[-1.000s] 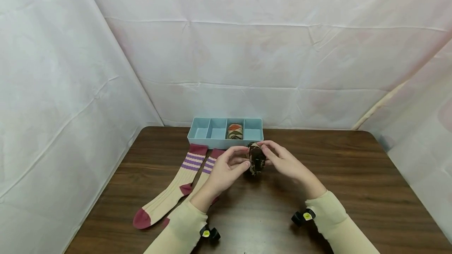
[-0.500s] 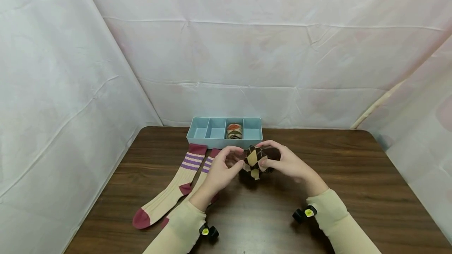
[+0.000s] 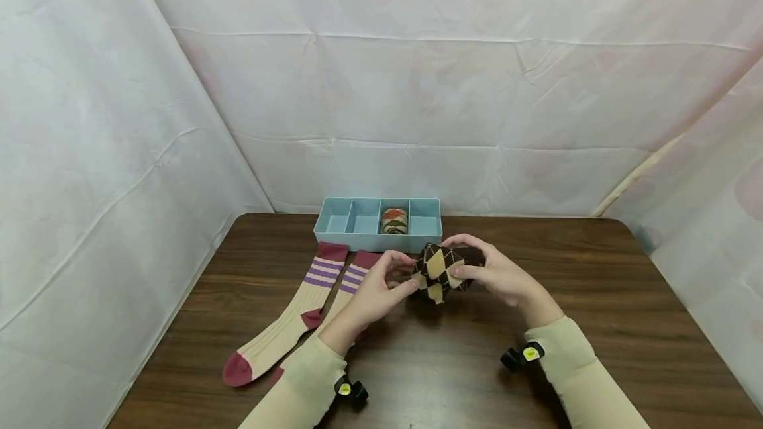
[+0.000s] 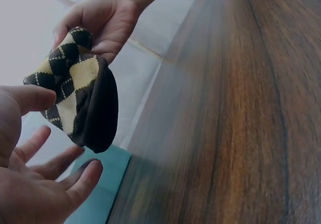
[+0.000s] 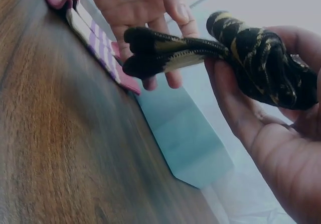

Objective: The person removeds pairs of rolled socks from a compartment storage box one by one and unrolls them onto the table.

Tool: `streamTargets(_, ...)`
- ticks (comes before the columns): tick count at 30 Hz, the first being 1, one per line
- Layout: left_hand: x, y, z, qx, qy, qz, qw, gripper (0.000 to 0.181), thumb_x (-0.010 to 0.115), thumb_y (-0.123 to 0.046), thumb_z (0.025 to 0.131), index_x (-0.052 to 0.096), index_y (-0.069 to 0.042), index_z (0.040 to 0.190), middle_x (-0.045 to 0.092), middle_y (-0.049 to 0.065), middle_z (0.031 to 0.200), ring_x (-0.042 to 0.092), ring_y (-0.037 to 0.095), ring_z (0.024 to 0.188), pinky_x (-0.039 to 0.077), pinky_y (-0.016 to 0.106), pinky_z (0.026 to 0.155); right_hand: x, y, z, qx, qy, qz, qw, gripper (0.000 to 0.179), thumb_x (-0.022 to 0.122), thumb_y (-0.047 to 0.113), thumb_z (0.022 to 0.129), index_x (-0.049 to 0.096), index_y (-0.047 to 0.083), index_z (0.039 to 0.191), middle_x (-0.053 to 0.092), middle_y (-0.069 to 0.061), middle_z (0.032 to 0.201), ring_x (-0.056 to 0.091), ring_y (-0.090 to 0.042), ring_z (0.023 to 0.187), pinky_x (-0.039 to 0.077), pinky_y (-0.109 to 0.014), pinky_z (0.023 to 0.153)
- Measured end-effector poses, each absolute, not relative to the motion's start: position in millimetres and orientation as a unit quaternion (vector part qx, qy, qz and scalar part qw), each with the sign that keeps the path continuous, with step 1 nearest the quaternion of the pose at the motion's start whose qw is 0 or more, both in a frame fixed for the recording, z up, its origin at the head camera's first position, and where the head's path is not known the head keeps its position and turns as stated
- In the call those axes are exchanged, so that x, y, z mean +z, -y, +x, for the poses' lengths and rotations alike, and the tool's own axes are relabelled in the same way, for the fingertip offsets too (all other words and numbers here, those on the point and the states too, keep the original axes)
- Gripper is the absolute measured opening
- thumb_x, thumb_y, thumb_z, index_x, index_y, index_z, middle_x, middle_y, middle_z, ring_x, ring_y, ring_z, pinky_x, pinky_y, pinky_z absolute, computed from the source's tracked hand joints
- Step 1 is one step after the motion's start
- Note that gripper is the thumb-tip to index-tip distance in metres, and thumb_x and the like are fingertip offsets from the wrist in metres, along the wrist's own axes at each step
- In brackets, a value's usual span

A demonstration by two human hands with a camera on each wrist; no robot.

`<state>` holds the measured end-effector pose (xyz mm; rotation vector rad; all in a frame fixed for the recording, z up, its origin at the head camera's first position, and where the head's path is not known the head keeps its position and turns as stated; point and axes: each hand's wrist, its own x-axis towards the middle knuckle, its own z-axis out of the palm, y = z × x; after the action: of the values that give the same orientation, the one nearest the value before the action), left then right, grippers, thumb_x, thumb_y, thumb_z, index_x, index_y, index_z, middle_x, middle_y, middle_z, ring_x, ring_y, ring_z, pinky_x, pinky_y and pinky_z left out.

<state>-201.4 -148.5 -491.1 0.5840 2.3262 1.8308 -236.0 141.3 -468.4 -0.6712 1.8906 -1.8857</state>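
Observation:
A pair of brown-and-cream argyle socks, partly rolled up, is held over the table in front of the blue box. My right hand grips the rolled part, thumb on the near side. In the right wrist view the roll lies in that hand, while the flat cuff end sticks out toward the other hand. My left hand is at this cuff end; in the left wrist view its thumb overlaps the patterned knit and its other fingers spread loosely below the dark cuff.
The light blue box with divided compartments stands at the back of the wooden table. One compartment holds a rolled argyle sock bundle. Two cream socks with maroon toes and purple stripes lie to the left, partly under my left arm.
The sock bundle has turned from a narrow edge-on view to show its diamond pattern. My right hand has shifted slightly right with it; my left thumb is at the cuff end again.

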Motion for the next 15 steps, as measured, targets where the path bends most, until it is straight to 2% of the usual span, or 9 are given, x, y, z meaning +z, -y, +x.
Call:
streamTargets(2, -490, 149, -201, 0.615, -0.761, 0.194, 0.074, 0.035, 0.075, -0.014, 0.104, 0.057, -0.006, 0.132, 0.069, 0.013, 0.130, 0.068, 0.027, 0.120, 0.056, 0.043, 0.102, -468, -141, -236, -0.676, -0.667, -0.243, 0.198, 0.050, 0.072, 0.007, 0.105, 0.052, 0.006, 0.151, 0.063, -0.016, 0.135, 0.067, -0.021, 0.110, 0.059, -0.036, 0.092)
streamTargets(6, -488, 147, -199, 0.630, -0.747, 0.196, 0.088, 0.029, 0.076, -0.010, 0.103, 0.059, -0.004, 0.126, 0.068, 0.012, 0.117, 0.068, 0.020, 0.102, 0.055, 0.031, 0.090, -470, -143, -236, -0.670, -0.677, -0.229, 0.202, 0.049, 0.074, 0.009, 0.104, 0.054, 0.006, 0.148, 0.063, -0.017, 0.133, 0.067, -0.022, 0.110, 0.059, -0.036, 0.091)
streamTargets(12, -488, 145, -195, 0.623, -0.747, 0.202, 0.112, 0.019, 0.074, -0.007, 0.104, 0.067, -0.003, 0.121, 0.069, 0.010, 0.115, 0.072, 0.015, 0.094, 0.057, 0.027, 0.084, -476, -145, -238, -0.630, -0.718, -0.225, 0.194, 0.044, 0.078, 0.012, 0.102, 0.057, 0.007, 0.140, 0.068, -0.016, 0.118, 0.068, -0.024, 0.101, 0.059, -0.037, 0.087)
streamTargets(15, -487, 145, -188, 0.613, -0.757, 0.191, 0.121, 0.019, 0.075, -0.008, 0.104, 0.070, -0.004, 0.122, 0.071, 0.009, 0.113, 0.072, 0.014, 0.091, 0.056, 0.026, 0.080, -477, -145, -236, -0.595, -0.748, -0.231, 0.182, 0.041, 0.081, 0.017, 0.101, 0.061, 0.011, 0.136, 0.070, -0.015, 0.115, 0.070, -0.027, 0.100, 0.059, -0.038, 0.085)
